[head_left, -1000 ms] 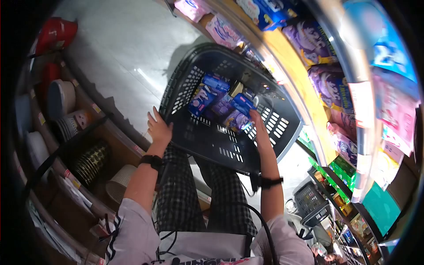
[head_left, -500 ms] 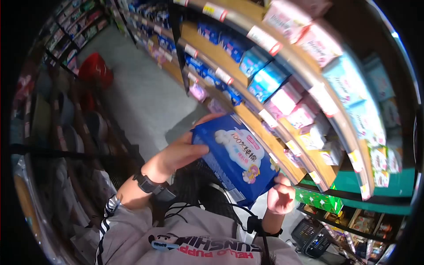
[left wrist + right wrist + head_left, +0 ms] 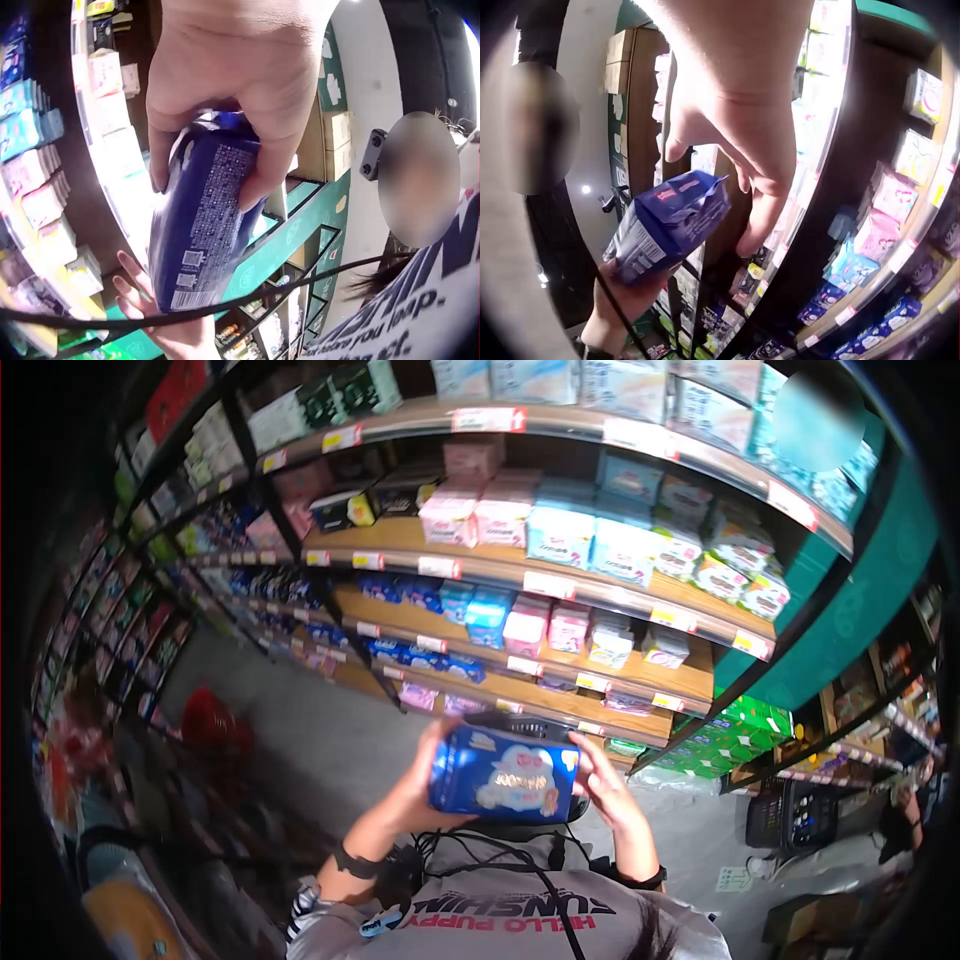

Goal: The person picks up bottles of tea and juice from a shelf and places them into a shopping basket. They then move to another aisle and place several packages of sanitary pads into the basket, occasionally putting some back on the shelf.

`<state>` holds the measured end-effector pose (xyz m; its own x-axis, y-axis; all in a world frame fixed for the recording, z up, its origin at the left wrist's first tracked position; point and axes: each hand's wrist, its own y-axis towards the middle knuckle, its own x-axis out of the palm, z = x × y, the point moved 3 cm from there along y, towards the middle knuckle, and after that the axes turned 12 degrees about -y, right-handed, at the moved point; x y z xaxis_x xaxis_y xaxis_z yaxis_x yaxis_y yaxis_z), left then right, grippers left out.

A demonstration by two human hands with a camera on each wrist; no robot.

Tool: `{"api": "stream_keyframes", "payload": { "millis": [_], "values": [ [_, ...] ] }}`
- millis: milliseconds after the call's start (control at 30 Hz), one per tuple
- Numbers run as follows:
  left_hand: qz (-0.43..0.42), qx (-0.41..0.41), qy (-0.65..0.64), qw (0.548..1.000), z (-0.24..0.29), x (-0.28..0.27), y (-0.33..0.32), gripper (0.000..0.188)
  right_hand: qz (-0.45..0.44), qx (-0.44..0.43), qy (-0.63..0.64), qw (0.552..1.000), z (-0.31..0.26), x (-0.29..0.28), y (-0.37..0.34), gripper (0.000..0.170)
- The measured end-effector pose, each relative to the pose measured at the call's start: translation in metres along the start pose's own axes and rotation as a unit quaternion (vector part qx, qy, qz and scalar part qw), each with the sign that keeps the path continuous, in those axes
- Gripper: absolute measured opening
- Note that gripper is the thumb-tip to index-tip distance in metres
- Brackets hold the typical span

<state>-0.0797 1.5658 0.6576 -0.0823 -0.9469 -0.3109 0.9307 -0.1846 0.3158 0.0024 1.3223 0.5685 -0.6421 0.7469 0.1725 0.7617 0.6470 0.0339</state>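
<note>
A blue soft pack with a cloud-shaped white label (image 3: 515, 780) is held up in front of my chest. My left hand (image 3: 425, 780) grips its left end, with thumb and fingers on opposite sides, as the left wrist view shows. The narrow side with the barcode (image 3: 193, 298) faces the left wrist camera. My right hand (image 3: 608, 790) is beside the pack's right end, its fingers spread and slightly bent. In the right wrist view a gap shows between this hand (image 3: 739, 142) and the pack (image 3: 671, 221).
Ahead stands a tall shelf rack with wooden boards (image 3: 400, 540), bearing pink, light-blue and blue packs. A dark basket (image 3: 510, 722) is partly hidden behind the held pack. At right are another black basket (image 3: 790, 815) and a person (image 3: 905, 820). A red tub (image 3: 210, 725) stands in the aisle.
Both hands have come up from the basket with the blue pack. The pack has turned level, the right hand has come off it, and the head view has swung up to the shelves.
</note>
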Motion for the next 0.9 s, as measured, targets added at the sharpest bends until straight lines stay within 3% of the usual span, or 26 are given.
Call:
{"api": "stream_keyframes", "payload": {
  "millis": [33, 100, 133, 233, 300, 333, 367, 400, 433, 467, 533, 600, 633, 667, 700, 733, 767, 833, 900],
  "values": [
    [-0.012, -0.011, -0.027, 1.000, -0.002, 0.009, 0.003, 0.101, -0.030, 0.043, 0.036, 0.998, -0.001, 0.004, -0.007, 0.093],
    [-0.055, -0.024, -0.057, 0.997, -0.014, 0.023, 0.007, 0.099, 0.017, 0.017, 0.093, 0.995, 0.010, 0.014, -0.007, 0.090],
    [-0.069, -0.009, -0.030, 0.997, -0.005, 0.025, 0.013, 0.096, 0.041, 0.002, 0.067, 0.997, 0.010, 0.015, -0.004, 0.078],
    [-0.055, -0.021, -0.097, 0.994, -0.012, 0.027, 0.013, 0.092, 0.015, 0.073, 0.196, 0.978, 0.015, 0.004, -0.005, 0.056],
    [-0.030, -0.014, -0.152, 0.988, 0.014, 0.006, 0.027, 0.092, 0.112, 0.042, 0.228, 0.966, 0.021, -0.002, 0.005, 0.044],
    [-0.024, 0.062, 0.050, 0.997, 0.029, -0.019, 0.030, 0.089, 0.137, 0.040, 0.231, 0.962, 0.027, -0.009, 0.008, 0.041],
    [-0.001, 0.090, 0.084, 0.992, 0.034, -0.047, 0.028, 0.077, 0.161, 0.039, 0.233, 0.958, 0.034, -0.018, 0.010, 0.039],
    [0.023, 0.099, 0.200, 0.975, 0.071, -0.073, 0.030, 0.063, 0.185, 0.031, 0.225, 0.956, 0.035, -0.025, 0.013, 0.037],
    [0.089, 0.108, 0.181, 0.973, 0.101, -0.092, 0.026, 0.049, 0.209, 0.027, 0.217, 0.953, 0.038, -0.032, 0.013, 0.036],
    [0.177, 0.130, 0.187, 0.957, 0.126, -0.110, 0.019, 0.042, 0.196, 0.022, 0.257, 0.946, 0.047, -0.041, 0.012, 0.036],
    [0.296, 0.280, 0.200, 0.891, 0.168, -0.155, 0.003, 0.030, 0.195, -0.003, 0.325, 0.925, 0.052, -0.053, 0.013, 0.044],
    [0.328, 0.404, 0.270, 0.810, 0.216, -0.210, -0.018, 0.030, 0.197, 0.006, 0.358, 0.913, 0.037, -0.053, 0.014, 0.050],
    [0.389, 0.434, 0.233, 0.779, 0.242, -0.227, -0.031, 0.032, 0.213, 0.005, 0.344, 0.914, 0.033, -0.056, 0.016, 0.051],
    [0.256, 0.510, 0.148, 0.808, 0.259, -0.259, -0.048, 0.034, 0.188, -0.008, 0.355, 0.916, 0.030, -0.060, 0.019, 0.051],
    [0.181, 0.523, 0.021, 0.832, 0.281, -0.280, -0.060, 0.033, 0.164, -0.022, 0.366, 0.916, 0.028, -0.065, 0.022, 0.051],
    [0.111, 0.530, 0.007, 0.841, 0.298, -0.275, -0.059, 0.030, 0.142, -0.025, 0.374, 0.916, 0.033, -0.074, 0.027, 0.048],
    [0.040, 0.535, -0.007, 0.844, 0.313, -0.264, -0.055, 0.027, 0.199, -0.010, 0.351, 0.915, 0.015, -0.064, 0.033, 0.052],
    [-0.100, 0.539, -0.037, 0.835, 0.333, -0.233, -0.046, 0.023, 0.224, -0.027, 0.320, 0.920, 0.006, -0.068, 0.044, 0.053],
    [-0.214, 0.535, -0.057, 0.815, 0.332, -0.205, -0.041, 0.021, 0.251, -0.092, 0.354, 0.896, -0.004, -0.065, 0.056, 0.053]
  ]
}}
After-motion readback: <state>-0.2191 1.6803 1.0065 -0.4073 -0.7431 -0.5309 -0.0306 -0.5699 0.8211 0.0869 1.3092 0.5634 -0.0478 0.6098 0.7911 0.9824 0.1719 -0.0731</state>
